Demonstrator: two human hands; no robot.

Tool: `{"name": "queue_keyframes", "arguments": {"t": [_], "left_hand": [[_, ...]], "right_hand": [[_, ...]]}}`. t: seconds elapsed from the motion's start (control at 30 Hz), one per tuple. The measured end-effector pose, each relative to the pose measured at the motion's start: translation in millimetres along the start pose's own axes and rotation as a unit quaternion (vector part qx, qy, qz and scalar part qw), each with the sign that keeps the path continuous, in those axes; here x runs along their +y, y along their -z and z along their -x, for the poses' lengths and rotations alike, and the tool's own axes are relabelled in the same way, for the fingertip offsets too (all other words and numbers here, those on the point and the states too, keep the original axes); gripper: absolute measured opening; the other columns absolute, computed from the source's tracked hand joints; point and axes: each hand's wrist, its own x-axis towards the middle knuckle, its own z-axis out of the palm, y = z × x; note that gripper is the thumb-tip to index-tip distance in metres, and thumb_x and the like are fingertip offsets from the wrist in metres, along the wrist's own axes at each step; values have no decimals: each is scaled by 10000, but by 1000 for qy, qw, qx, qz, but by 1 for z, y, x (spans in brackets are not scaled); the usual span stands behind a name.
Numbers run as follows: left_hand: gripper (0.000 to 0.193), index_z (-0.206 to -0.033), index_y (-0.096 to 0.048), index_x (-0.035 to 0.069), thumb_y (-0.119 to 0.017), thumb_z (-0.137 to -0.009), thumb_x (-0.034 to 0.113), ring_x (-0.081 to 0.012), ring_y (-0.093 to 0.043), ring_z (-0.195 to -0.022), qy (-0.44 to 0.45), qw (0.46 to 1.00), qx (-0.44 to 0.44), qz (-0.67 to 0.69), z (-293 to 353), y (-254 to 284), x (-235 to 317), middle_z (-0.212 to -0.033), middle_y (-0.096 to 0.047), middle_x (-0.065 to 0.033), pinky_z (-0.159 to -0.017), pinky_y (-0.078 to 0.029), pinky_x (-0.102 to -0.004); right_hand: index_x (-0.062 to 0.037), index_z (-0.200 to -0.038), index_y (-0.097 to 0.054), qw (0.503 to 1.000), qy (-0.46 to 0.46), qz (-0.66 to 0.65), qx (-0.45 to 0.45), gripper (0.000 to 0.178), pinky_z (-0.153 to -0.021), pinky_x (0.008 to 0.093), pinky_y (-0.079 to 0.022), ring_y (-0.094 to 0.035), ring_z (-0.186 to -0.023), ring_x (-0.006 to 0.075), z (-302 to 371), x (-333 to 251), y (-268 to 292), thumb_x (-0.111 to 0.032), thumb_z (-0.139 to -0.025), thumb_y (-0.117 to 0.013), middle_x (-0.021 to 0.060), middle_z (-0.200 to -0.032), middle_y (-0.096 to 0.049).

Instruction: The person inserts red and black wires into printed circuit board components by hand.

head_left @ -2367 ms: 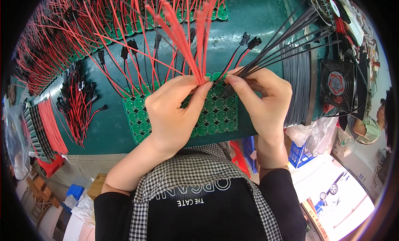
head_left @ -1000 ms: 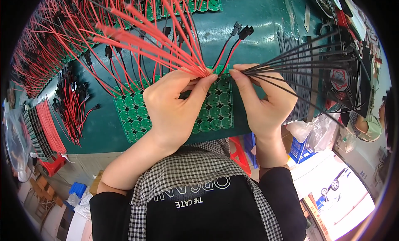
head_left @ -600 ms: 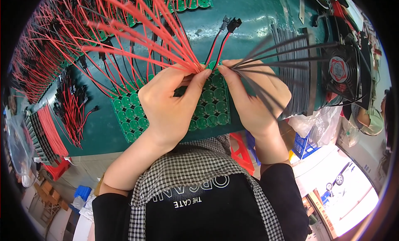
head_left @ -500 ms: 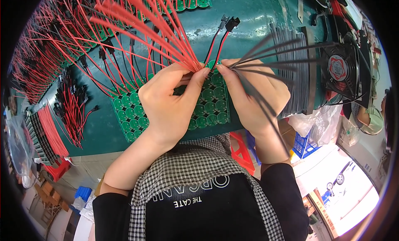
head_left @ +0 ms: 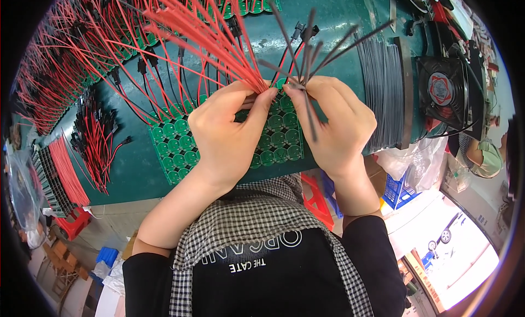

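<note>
My left hand is closed on a fanned bunch of red wires that spreads up and to the left. Beside it, my right hand pinches several black wires, which splay upward and are blurred. The fingertips of both hands almost meet over the top edge of a green circuit board panel of many round boards. Red and black leads with black plugs stand from that edge, just beyond my fingers. What lies between the fingertips is too small to make out.
More panels thick with red and black wires fill the far left. A heap of plugged leads and a row of red wires lie at left. Grey-black wires and a fan sit at right. Below is a red stool.
The black wires in my right hand have swung from pointing right to pointing mostly upward. My right hand has turned slightly; my left hand has shifted a little right with the red wires.
</note>
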Motion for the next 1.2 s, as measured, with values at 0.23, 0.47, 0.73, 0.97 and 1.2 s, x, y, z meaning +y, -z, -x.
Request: {"name": "queue_keyframes", "arguments": {"t": [0.23, 0.47, 0.73, 0.97, 1.2], "left_hand": [[112, -796, -649, -37, -728, -750, 27, -206, -669, -631, -21, 1000, 0, -21, -2, 2, 1, -729, -657, -119, -576, -522, -278], [112, -801, -647, -33, -725, -745, 22, -213, -667, -638, -44, 998, -2, -40, -3, 2, -1, -734, -657, -120, -576, -520, -283], [111, -818, -653, -22, -722, -746, 28, -223, -666, -640, -46, 998, 4, -40, -2, 2, -4, -743, -659, -118, -579, -522, -290], [111, -802, -641, -5, -725, -739, 30, -229, -647, -610, -91, 992, 10, -87, -2, 1, -6, -726, -651, -111, -536, -495, -305], [114, -809, -636, 4, -723, -739, 29, -245, -642, -610, -117, 985, 8, -130, -5, -3, -2, -717, -646, -112, -527, -490, -318]], "right_hand": [[-32, -819, -650, 998, -47, -20, -22, 98, -516, 297, -494, -628, -605, 223, -3, 0, -3, -42, -739, -707, 72, -742, -641], [-29, -805, -649, 997, -62, -19, -41, 83, -521, 305, -493, -632, -614, 230, -5, -4, -1, -50, -748, -706, 80, -743, -645], [25, -819, -647, 995, -73, -39, -54, 123, -593, 267, -487, -643, -651, 208, -8, -5, -4, 8, -724, -725, 112, -756, -653], [8, -846, -661, 997, -59, -44, -36, 111, -574, 318, -507, -639, -664, 264, -6, 0, -5, -41, -753, -696, 115, -768, -651], [33, -832, -663, 968, -184, -172, 1, 99, -592, 251, -505, -652, -678, 156, 2, 8, 12, -3, -757, -717, 91, -816, -688]]}}
